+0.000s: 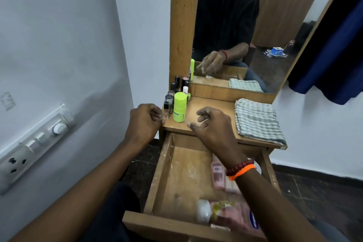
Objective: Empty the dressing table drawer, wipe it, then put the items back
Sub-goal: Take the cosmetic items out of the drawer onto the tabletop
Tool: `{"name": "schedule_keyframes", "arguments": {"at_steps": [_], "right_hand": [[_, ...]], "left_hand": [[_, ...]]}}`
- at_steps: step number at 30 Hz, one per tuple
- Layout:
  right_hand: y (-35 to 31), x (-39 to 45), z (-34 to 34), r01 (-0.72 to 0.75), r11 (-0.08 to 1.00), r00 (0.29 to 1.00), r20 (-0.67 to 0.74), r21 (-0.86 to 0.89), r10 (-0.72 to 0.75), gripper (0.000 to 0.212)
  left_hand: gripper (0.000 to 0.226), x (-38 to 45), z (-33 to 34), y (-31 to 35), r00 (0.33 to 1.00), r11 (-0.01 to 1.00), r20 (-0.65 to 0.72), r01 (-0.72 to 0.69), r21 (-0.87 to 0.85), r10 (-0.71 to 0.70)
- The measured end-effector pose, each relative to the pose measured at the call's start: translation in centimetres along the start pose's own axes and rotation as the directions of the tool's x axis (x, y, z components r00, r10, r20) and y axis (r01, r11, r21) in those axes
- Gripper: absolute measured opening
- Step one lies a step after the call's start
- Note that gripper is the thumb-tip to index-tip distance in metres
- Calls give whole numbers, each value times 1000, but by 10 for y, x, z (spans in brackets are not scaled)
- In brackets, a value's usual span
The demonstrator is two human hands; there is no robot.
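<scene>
The wooden drawer (pixel 157 179) is pulled out below the dressing table top (pixel 216 108). Its left half is bare; a pink tube (pixel 218 175) and a pink bottle with a white cap (pixel 225 214) lie in its right half, partly hidden by my right forearm. On the top's left corner stand a neon-green container (pixel 179 107) and several small dark bottles (pixel 172 94). My left hand (pixel 144 122) is curled at the top's left edge beside a small clear bottle (pixel 168 107), holding nothing. My right hand (pixel 212 125) hovers over the top's front, fingers apart and empty. A striped cloth (pixel 257 120) lies folded at the right.
A mirror (pixel 245 25) in a wooden frame rises behind the top and reflects me. A white wall with a switch and socket panel (pixel 35 143) is on the left. A dark blue curtain (pixel 334 49) hangs at the right. The floor is dark tile.
</scene>
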State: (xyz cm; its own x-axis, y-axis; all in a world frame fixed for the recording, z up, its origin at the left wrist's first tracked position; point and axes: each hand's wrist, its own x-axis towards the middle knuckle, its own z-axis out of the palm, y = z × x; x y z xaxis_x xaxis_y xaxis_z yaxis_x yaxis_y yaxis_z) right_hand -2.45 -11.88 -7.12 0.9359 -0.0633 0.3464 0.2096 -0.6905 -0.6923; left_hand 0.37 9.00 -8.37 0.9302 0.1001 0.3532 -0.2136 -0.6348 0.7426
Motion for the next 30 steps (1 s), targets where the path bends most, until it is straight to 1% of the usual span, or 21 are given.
{"name": "schedule_keyframes", "arguments": {"at_steps": [2, 3, 4, 5, 6, 7, 8, 9, 10, 12, 15, 16, 18, 20, 21, 23, 24, 26, 27, 28, 30], "right_hand": [[13, -16, -27, 28, 998, 994, 105, -51, -22, 25], [20, -26, -41, 35, 996, 983, 185, -78, -20, 22], [25, -34, -53, 44, 992, 960, 279, -117, -10, 22], [32, -44, -65, 54, 984, 928, 373, -167, 12, 22], [39, -54, -75, 73, 973, 889, 457, -221, 37, 23], [46, -63, -83, 90, 960, 849, 524, -267, 66, 24], [51, -73, -88, 91, 950, 810, 578, -300, 105, 26], [57, -83, -91, 77, 945, 769, 622, -316, 145, 29], [61, -91, -94, 63, 942, 729, 660, -329, 182, 31], [68, -104, -96, 58, 930, 664, 710, -362, 235, 36], [73, -112, -98, 59, 901, 604, 734, -429, 310, 47], [75, -112, -96, 70, 899, 597, 740, -432, 310, 43], [74, -110, -91, 146, 877, 598, 747, -458, 291, 25], [73, -108, -86, 220, 837, 591, 751, -502, 295, 19], [72, -106, -85, 243, 819, 586, 751, -520, 303, 24], [72, -103, -88, 246, 784, 563, 742, -571, 364, 48], [73, -102, -90, 218, 780, 553, 733, -586, 396, 55], [74, -99, -95, 146, 798, 543, 722, -585, 430, 59], [73, -97, -97, 125, 809, 540, 723, -575, 431, 59], [73, -94, -102, 117, 822, 545, 728, -558, 416, 58], [68, -82, -115, 97, 851, 567, 731, -516, 379, 51]], "left_hand": [[16, -20, 1, 8, 995, 994, -27, -95, 59, 97], [17, -33, 2, 13, 989, 987, -3, -149, 57, 150], [18, -46, 4, 19, 979, 980, 66, -194, 33, 192], [19, -60, 8, 26, 958, 976, 195, -217, 6, 212], [18, -74, 13, 32, 908, 976, 366, -219, -2, 205], [15, -88, 19, 36, 826, 977, 538, -210, 22, 166], [13, -101, 28, 37, 739, 978, 664, -202, 55, 115], [22, -112, 35, 36, 674, 975, 735, -202, 95, 67], [34, -122, 42, 34, 634, 970, 772, -208, 128, 35], [48, -132, 51, 33, 601, 956, 800, -237, 172, 5], [51, -133, 58, 37, 581, 954, 814, -236, 185, -14], [50, -132, 60, 39, 573, 954, 819, -230, 192, -26], [46, -131, 61, 45, 543, 955, 838, -217, 202, -54], [45, -130, 61, 51, 502, 954, 862, -218, 204, -69], [47, -129, 60, 53, 484, 952, 871, -222, 213, -82], [51, -127, 59, 56, 457, 935, 884, -261, 241, -100], [50, -127, 58, 57, 440, 920, 892, -299, 252, -102], [45, -126, 57, 60, 403, 900, 910, -356, 251, -94], [42, -126, 55, 61, 395, 898, 914, -364, 246, -90], [40, -126, 53, 61, 401, 898, 913, -369, 240, -80], [40, -126, 46, 61, 446, 904, 894, -362, 227, -46]]}}
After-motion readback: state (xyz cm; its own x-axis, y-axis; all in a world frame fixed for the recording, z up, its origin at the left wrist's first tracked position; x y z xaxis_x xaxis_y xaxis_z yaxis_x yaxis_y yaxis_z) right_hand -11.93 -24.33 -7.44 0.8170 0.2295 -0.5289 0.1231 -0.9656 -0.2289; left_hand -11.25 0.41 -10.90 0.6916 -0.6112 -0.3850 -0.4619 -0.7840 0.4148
